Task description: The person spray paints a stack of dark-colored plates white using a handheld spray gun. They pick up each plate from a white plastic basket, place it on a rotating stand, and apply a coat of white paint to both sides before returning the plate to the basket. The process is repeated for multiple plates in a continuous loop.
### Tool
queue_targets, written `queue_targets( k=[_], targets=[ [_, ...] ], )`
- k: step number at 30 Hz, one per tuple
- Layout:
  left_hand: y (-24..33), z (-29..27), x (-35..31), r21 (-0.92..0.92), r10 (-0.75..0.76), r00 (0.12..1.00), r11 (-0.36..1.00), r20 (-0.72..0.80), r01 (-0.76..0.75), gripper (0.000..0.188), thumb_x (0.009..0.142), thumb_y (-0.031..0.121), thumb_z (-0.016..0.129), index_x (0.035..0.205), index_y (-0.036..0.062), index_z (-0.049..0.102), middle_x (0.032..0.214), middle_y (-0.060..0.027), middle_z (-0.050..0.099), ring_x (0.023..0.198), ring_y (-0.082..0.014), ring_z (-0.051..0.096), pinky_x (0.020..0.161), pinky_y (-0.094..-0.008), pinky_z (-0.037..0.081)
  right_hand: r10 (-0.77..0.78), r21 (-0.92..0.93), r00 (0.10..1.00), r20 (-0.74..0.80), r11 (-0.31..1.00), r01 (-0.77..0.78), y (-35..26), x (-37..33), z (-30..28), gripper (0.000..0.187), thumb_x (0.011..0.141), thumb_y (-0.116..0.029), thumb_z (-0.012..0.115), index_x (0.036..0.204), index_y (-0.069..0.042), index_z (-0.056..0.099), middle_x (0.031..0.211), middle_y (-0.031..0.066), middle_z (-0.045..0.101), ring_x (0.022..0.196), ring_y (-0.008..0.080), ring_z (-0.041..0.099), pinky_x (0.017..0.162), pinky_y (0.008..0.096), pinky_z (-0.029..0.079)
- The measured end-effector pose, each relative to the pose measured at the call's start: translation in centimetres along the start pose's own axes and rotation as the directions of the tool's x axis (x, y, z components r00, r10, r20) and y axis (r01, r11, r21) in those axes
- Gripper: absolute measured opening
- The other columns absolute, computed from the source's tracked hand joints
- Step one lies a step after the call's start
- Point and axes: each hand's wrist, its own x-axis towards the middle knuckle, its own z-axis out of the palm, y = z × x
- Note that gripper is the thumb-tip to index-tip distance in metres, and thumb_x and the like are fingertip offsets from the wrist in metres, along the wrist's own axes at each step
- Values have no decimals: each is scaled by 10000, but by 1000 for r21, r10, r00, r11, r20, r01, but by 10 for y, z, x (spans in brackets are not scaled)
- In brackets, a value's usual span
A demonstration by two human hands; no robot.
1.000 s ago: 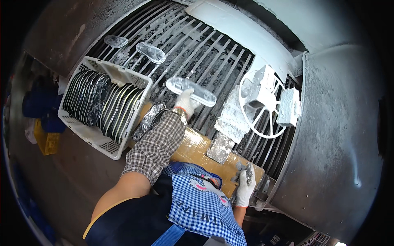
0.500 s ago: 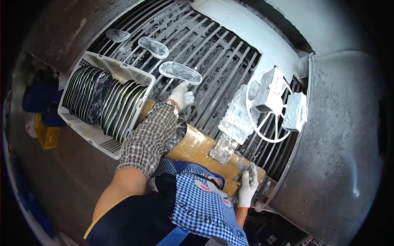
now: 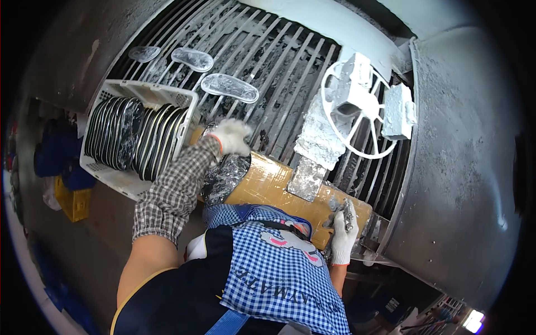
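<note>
My left hand (image 3: pixel 230 137), in a white glove, is over the near edge of the metal bar rack, its fingers smeared by motion. Just below it, a dark piece in shiny clear film (image 3: pixel 228 177) lies on the tan ledge; I cannot tell whether the hand touches it. My right hand (image 3: pixel 344 237), also gloved, is closed around a grey-crusted metal tool (image 3: pixel 349 215), possibly a spray gun, over the ledge's right end. Beyond my left hand, a film-covered, sole-shaped oval piece (image 3: pixel 230 88) lies on the bars, with a second oval (image 3: pixel 192 59) and a third oval (image 3: pixel 144 53) further left.
A white crate (image 3: pixel 190 120) packed with upright dark oval pieces stands at left. A pale-coated wheel (image 3: pixel 363 100) with blocks stands over the bars at right. The tan taped ledge (image 3: pixel 262 184) runs along the front. Metal walls (image 3: pixel 469 167) flank the rack; a yellow crate (image 3: pixel 72 201) sits low at left.
My left hand has drawn back from beside the nearest oval piece toward the ledge and the dark piece. The right hand still holds the tool. The whole view has shifted slightly.
</note>
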Motion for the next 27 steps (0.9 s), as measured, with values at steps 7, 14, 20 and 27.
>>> queue_targets(
  k=[7,14,20,27],
  targets=[
    [14,34,10,368,83,984,929,-158,-19,468,713,475,831,1085,190,832,1479,-190,547,1458,-481,373,1271,-625,185,-69,-15,994,-80,998,68,19,-8,-14,499,1077,-164,613,1532,19,520,1026,48,687,825,105,639,703,277,553],
    [86,-33,-39,88,141,981,984,130,-153,511,793,372,805,1174,34,778,975,-226,766,941,-350,759,876,-401,591,-8,68,987,-158,998,19,12,-18,-21,551,1024,-151,639,1523,51,521,1203,90,690,915,114,650,765,280,566],
    [129,-96,-67,-296,580,722,663,-377,-688,649,894,188,795,1481,18,578,1359,-147,701,982,-218,747,911,-324,624,-147,-32,958,-247,989,143,54,-15,-40,525,1000,-136,652,1467,89,565,1205,98,690,922,121,650,801,282,558],
    [208,-191,-70,-760,166,756,52,-633,-648,501,1003,65,676,1475,-33,539,1040,-174,746,583,-130,646,460,-224,508,-155,26,934,-323,985,173,59,-19,-43,504,994,-120,679,1443,89,587,1144,84,712,870,100,643,746,273,549]
  ],
)
